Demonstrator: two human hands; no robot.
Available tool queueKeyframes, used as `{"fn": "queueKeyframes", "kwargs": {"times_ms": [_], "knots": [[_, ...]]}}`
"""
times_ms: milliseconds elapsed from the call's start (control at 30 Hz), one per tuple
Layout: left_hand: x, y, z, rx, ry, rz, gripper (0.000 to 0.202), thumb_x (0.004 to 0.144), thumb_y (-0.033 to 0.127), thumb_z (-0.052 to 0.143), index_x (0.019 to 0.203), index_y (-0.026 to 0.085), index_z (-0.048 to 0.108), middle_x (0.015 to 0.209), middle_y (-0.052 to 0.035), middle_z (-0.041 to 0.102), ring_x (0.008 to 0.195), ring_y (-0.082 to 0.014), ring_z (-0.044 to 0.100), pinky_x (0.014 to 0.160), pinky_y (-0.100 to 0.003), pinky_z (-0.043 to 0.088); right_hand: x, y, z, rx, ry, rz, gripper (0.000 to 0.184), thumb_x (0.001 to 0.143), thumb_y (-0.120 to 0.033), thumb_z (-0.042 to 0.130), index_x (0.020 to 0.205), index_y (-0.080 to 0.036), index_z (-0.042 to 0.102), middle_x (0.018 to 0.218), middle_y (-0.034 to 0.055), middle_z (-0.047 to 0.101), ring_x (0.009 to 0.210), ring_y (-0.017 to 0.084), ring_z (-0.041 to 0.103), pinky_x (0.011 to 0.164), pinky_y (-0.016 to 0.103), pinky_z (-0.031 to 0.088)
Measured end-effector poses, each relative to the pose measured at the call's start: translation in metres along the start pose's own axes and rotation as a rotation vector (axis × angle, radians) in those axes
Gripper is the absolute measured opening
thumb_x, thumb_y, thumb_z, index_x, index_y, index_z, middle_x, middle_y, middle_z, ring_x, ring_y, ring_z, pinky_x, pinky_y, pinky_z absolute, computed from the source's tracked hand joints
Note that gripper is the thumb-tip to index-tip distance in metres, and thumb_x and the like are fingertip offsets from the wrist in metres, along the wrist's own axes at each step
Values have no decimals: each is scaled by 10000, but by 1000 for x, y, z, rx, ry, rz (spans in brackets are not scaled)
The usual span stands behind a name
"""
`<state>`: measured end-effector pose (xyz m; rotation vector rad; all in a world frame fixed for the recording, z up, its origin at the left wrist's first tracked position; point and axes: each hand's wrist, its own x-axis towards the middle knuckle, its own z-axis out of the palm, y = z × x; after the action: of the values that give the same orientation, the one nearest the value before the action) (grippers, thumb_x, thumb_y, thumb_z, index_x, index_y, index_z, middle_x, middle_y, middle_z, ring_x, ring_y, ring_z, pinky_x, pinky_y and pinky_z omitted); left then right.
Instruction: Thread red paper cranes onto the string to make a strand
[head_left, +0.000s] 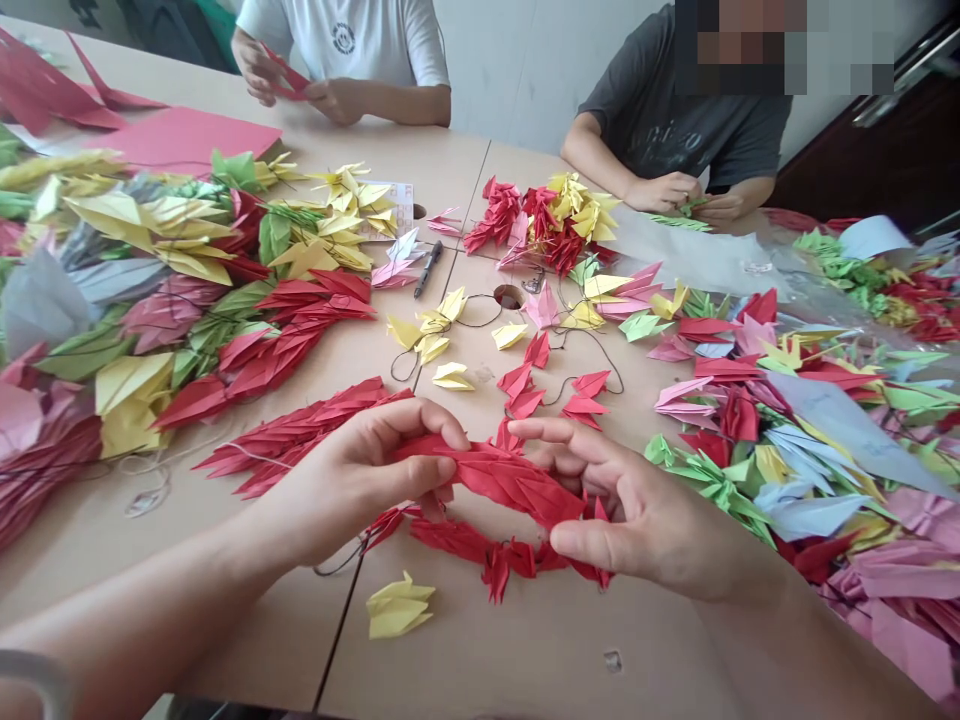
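Observation:
A strand of nested red folded-paper cranes (pixel 517 483) stretches between my two hands above the table. My left hand (pixel 390 460) pinches its left end between thumb and fingers. At the other end my right hand (pixel 611 495) curves round the strand, thumb below and fingers above, some of them hidden behind the paper. More red cranes (pixel 457 540) hang or lie just beneath, beside a dark string. A single yellow folded crane (pixel 400 606) rests on the table nearer to me. Left of my hands lies another red strand (pixel 300 430).
Piles of coloured paper cranes cover the left (pixel 210 310) and right (pixel 787 430) of the table (pixel 570 650). Loose yellow cranes (pixel 442 330) and a black pen (pixel 428 270) lie mid-table. Across it, two people (pixel 360 50) (pixel 675 140) handle paper.

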<state>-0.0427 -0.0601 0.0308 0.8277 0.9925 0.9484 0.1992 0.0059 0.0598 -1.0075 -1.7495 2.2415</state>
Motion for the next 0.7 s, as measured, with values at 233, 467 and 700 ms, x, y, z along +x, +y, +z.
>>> {"fn": "queueKeyframes", "kwargs": {"times_ms": [233, 467, 700], "knots": [[-1, 1, -4, 110, 10, 48, 110, 864, 241, 682, 905, 183, 598, 752, 6, 647, 658, -98, 616, 618, -190, 526, -2, 2, 0, -144, 180, -15, 483, 858, -281, 673, 1319, -305, 531, 1143, 49, 638, 954, 163, 658, 790, 275, 561], [-8, 6, 1, 302, -91, 19, 388, 789, 373, 767, 1128, 250, 623, 928, -8, 682, 782, -130, 620, 642, -184, 486, 0, 3, 11, -115, 145, -28, 428, 853, -212, 635, 1268, -264, 542, 1050, 41, 677, 878, 147, 676, 727, 248, 561], [-3, 7, 6, 199, -87, -64, 168, 878, 354, 678, 966, 211, 668, 709, 35, 612, 516, -44, 464, 453, -128, 360, -4, -1, 6, -83, 100, -32, 558, 797, -205, 706, 1317, -294, 524, 1112, 38, 671, 929, 145, 665, 747, 245, 556]]}}
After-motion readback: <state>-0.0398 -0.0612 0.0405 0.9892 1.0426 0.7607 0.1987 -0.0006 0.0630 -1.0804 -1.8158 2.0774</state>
